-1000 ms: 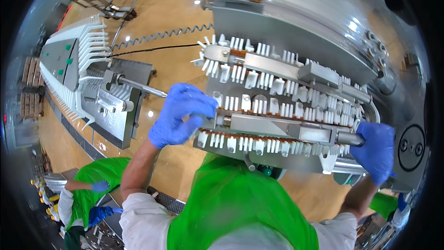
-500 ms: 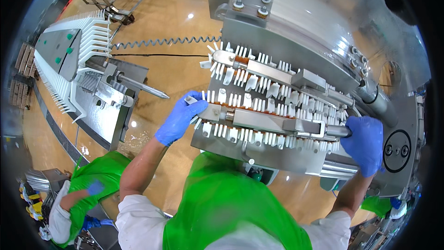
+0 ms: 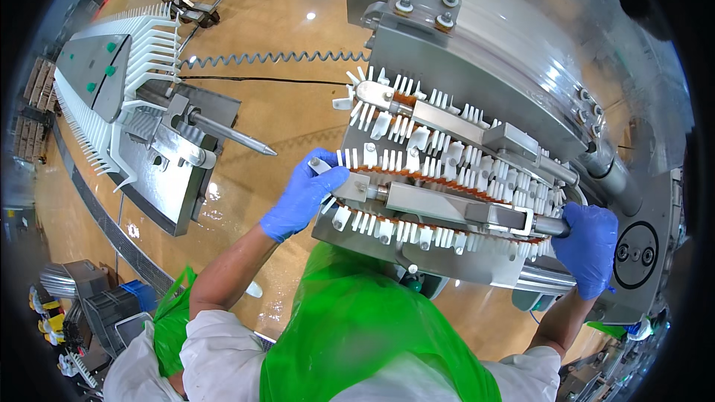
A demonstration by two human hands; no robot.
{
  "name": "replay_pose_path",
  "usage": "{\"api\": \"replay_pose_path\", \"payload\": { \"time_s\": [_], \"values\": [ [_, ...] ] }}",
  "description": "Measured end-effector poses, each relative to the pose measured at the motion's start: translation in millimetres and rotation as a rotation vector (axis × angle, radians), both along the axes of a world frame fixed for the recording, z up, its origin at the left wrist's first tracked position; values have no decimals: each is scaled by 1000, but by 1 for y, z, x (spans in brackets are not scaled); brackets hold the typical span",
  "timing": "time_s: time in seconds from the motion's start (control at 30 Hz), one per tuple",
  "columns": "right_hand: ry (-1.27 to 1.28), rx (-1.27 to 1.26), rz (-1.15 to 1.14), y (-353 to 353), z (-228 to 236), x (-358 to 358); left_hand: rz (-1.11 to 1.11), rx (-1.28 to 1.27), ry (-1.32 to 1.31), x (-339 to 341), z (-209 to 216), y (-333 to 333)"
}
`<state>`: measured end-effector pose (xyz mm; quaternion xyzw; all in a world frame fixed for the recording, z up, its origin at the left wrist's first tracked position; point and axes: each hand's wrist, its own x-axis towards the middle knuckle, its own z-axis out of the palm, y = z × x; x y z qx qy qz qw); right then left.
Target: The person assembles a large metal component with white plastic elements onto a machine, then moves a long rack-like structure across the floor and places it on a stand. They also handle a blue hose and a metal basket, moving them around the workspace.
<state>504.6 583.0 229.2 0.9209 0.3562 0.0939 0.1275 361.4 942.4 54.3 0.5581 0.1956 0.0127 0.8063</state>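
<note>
left hand (image 3: 302,197) closed around the left end of a metal bar with white pegs (image 3: 439,205); right hand (image 3: 587,246) wrapped on its right end, at the machine's (image 3: 521,52) lower edge.

Left hand (image 3: 302,197), right hand (image 3: 588,246) clasp opposite ends of toothed metal bar (image 3: 439,205); green apron (image 3: 357,335) below.

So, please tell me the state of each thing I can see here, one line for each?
Left hand: blue-gloved, gripping the left end of the bar.
Right hand: blue-gloved, closed around the bar's right end.
Metal bar with white fingers: held level at both ends, against the steel machine.
Second finger assembly: apart on the left, untouched, its pointed shaft bare.
Coiled cable: lying slack on the floor.
Green apron: worn.
</note>
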Motion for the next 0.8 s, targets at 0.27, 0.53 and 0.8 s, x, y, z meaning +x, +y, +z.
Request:
{"api": "replay_pose_path", "payload": {
  "time_s": [0.27,0.53,0.8],
  "values": [
    [92,8,-21,4,6,0,7,13,50,1,3,-2],
    [353,113,-181,-36,-77,28,-51,53,85,2,9,9],
    [522,573,-175,-40,-25,14,-24,154,51,2,6,12]
  ]
}}
